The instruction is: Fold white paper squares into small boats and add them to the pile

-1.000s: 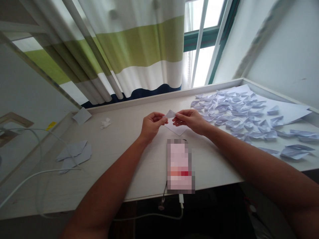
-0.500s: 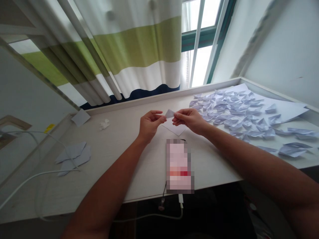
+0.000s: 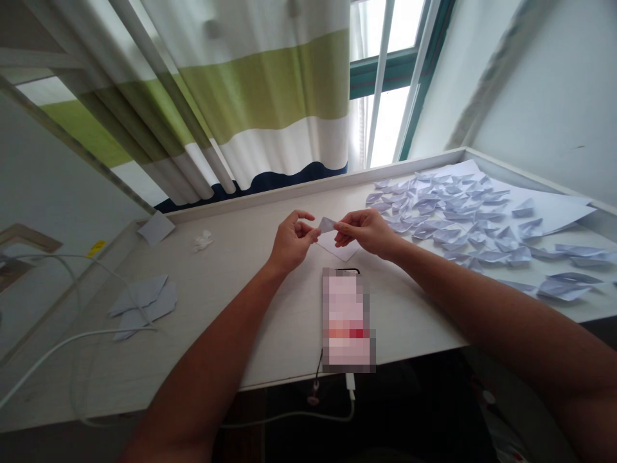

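Both hands hold a small folded piece of white paper [image 3: 328, 224] just above the pale desk [image 3: 241, 283]. My left hand [image 3: 290, 242] pinches its left end between thumb and fingers. My right hand [image 3: 367, 232] pinches its right end. Under the hands lies a flat white paper sheet [image 3: 337, 245]. To the right, several small folded paper boats [image 3: 448, 212] are spread over the desk and over larger white sheets [image 3: 554, 209].
A phone [image 3: 348, 319] lies near the desk's front edge, with a white cable [image 3: 308, 418] hanging below. Folded papers [image 3: 142, 299], a crumpled scrap [image 3: 202, 240] and a small sheet [image 3: 155, 227] lie on the left. A striped curtain [image 3: 250, 96] and window stand behind.
The hands stay in place on the folded paper. The left hand's fingers have shifted slightly on its end. The view has moved a little.
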Motion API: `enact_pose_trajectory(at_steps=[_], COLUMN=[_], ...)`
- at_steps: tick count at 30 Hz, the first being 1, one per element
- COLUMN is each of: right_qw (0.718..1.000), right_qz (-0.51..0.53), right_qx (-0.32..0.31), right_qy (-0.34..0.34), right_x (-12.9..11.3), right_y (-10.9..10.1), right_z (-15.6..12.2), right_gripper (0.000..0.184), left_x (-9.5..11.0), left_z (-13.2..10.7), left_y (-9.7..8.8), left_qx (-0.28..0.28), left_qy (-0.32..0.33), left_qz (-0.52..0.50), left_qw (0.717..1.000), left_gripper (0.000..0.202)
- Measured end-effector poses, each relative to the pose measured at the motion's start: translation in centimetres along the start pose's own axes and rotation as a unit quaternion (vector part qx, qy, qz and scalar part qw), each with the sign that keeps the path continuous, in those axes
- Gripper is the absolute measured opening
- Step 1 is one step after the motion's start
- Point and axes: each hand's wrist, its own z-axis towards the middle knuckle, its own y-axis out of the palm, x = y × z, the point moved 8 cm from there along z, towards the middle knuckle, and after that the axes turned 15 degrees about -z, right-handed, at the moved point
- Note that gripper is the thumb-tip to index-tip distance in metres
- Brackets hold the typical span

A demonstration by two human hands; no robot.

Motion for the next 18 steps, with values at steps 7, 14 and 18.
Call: enact_pose_trajectory(at_steps=[7,14,18], right_qw=[1.000,0.999,0.998], right_qz=[0.000,-0.040,-0.058], right_qx=[0.018,0.011,0.015], right_qy=[0.018,0.003,-0.033], right_x=[0.3,-0.1,-0.5], right_y=[-0.3,0.4,0.4], right_z=[0.0,-0.1,-0.2], right_gripper=[0.042,0.040,0.045], left_x=[-0.1,1.7,2.0], left_z=[-0.5,-1.2,-1.4], left_y=[0.1,2.0,2.1], left_qx=[-0.017,-0.048,-0.038], left_qy=[0.018,0.136,0.137], left_qz=[0.087,0.210,0.205], left_qw=[0.996,0.967,0.968], left_gripper=[0.050,0.020,0.009])
